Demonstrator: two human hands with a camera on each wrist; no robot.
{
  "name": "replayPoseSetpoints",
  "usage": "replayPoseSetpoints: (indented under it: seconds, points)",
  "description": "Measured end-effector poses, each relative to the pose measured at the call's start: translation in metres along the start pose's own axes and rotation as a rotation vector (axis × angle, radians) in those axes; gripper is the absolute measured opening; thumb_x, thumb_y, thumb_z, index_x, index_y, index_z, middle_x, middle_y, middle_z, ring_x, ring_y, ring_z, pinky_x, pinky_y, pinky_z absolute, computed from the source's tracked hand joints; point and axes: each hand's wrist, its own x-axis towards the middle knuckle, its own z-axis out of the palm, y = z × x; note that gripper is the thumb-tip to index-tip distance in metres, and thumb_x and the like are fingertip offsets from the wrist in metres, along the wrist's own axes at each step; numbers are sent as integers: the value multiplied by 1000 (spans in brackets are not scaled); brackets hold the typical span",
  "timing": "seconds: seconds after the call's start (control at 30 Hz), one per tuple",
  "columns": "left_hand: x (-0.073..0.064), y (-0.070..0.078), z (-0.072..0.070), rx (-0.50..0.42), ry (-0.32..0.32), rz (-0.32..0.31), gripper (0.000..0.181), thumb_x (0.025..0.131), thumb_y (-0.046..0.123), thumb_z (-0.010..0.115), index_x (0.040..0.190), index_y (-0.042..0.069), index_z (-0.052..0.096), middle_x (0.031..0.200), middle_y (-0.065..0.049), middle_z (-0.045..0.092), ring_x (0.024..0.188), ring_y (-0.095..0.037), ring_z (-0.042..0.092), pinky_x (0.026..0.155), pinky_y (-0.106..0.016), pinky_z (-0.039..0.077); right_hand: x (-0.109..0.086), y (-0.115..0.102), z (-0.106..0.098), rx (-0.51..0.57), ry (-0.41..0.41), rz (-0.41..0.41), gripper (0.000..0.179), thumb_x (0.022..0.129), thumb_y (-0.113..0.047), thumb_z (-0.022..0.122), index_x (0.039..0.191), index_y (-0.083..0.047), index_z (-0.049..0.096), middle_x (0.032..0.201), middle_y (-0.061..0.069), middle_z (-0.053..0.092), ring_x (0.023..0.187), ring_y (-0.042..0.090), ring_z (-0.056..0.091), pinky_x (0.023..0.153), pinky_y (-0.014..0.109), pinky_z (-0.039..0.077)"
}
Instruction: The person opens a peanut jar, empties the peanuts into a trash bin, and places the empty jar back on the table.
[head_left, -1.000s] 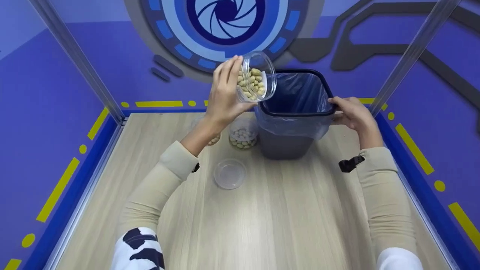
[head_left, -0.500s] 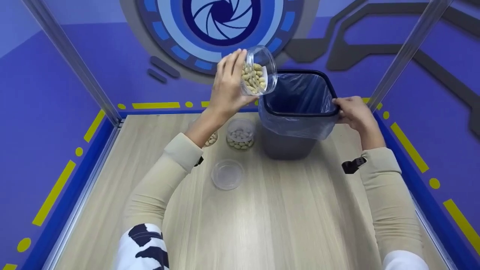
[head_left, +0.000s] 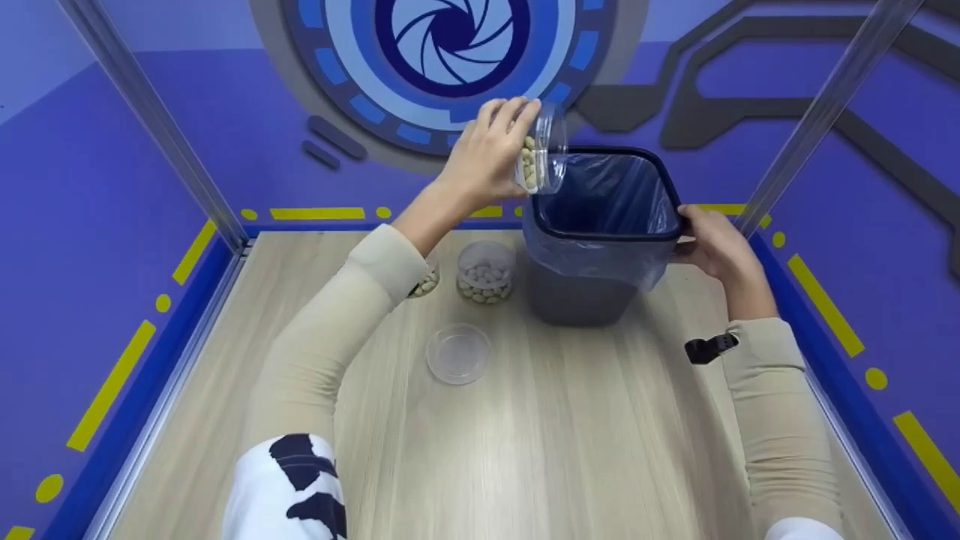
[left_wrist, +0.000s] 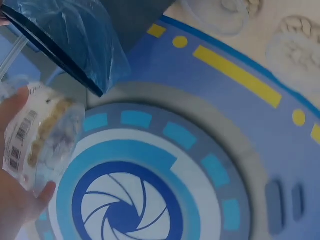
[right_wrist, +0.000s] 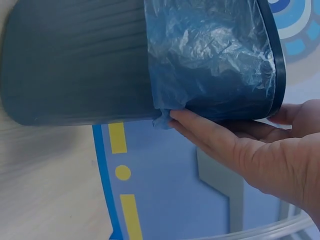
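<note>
From the head, the left hand (head_left: 486, 157), fingers curled round the jar (head_left: 553, 139), holds it on its side above the desk (head_left: 562, 427), mouth toward the bin (head_left: 577, 296). Pale nuts (head_left: 529, 163) lie inside. The right hand (head_left: 720, 247) grips the bin's rim at its right side; a liner (head_left: 592, 259) folds over that rim. Left of the bin stand a second jar (head_left: 485, 274) and, partly behind the left sleeve (head_left: 386, 262), a third jar (head_left: 427, 280), both holding nuts. A lid (head_left: 458, 354) lies flat in front of them.

From the left wrist, fingers and thumb clasp the jar around its printed label (left_wrist: 22, 140), near the bin's rim.

From the right wrist, the thumb is at the rim, partly hidden, and the fingertips (right_wrist: 179, 116) touch the liner's bunched edge.
</note>
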Motion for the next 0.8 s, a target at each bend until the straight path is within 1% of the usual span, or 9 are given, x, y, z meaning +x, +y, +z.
replayPoseSetpoints:
  seconds: [0.07, 0.13, 0.23, 0.3, 0.43, 0.57, 0.7, 0.8]
  points:
    - [6, 1, -4, 3, -25, 6, 115, 70, 46, 90, 160, 10, 28, 160, -13, 36, 143, -34, 33, 112, -48, 43, -1, 0, -1, -3, 3, -7, 38, 110, -29, 34, 127, 3, 44, 112, 8, 57, 87, 19, 71, 78, 35, 60]
    - [12, 2, -7, 19, -36, 16, 115, 71, 47, 89, 161, 11, 27, 160, -12, 35, 144, -33, 33, 113, -47, 42, -2, -1, 0, 4, 9, -16, 38, 110, -29, 35, 126, 4, 45, 111, 8, 58, 86, 19, 71, 77, 35, 60]
    - [19, 4, -10, 43, -32, 21, 114, 72, 45, 89, 161, 11, 26, 160, -12, 35, 145, -33, 32, 114, -46, 41, -2, 0, 3, -2, 33, -28, 38, 109, -29, 35, 125, 4, 45, 106, 7, 59, 82, 20, 71, 75, 36, 61]
    - [22, 6, -10, 95, -25, 52, 111, 75, 45, 87, 161, 9, 26, 160, -15, 35, 145, -35, 32, 114, -48, 41, -2, 1, 5, -21, 55, -27, 39, 109, -31, 35, 125, 2, 46, 102, 5, 60, 80, 21, 72, 74, 35, 61]
    - [22, 8, -7, 152, -40, 84, 107, 79, 47, 82, 161, 9, 25, 160, -17, 34, 145, -37, 32, 114, -49, 41, -3, 4, 9, -54, 92, -20, 41, 109, -35, 33, 125, 1, 46, 96, 1, 61, 78, 19, 72, 73, 34, 61]
    - [21, 9, -2, 225, -69, 121, 106, 82, 48, 80, 161, 9, 22, 161, -18, 32, 146, -38, 31, 114, -49, 42, -4, 8, 10, -4, 125, -11, 39, 108, -36, 36, 119, 0, 47, 91, 1, 60, 74, 20, 72, 69, 35, 62]
    - [19, 9, 2, 278, -67, 150, 105, 83, 48, 81, 161, 8, 23, 160, -18, 32, 146, -39, 31, 113, -48, 42, -5, 10, 8, 44, 139, 6, 37, 107, -37, 41, 117, -2, 47, 92, 2, 60, 75, 22, 72, 69, 36, 62]
    - [19, 9, 2, 305, -41, 202, 100, 83, 40, 82, 160, 7, 27, 160, -19, 34, 144, -39, 34, 112, -49, 42, -4, 12, 7, 62, 140, 14, 38, 106, -38, 44, 119, -3, 48, 96, 3, 62, 80, 23, 73, 72, 36, 61]
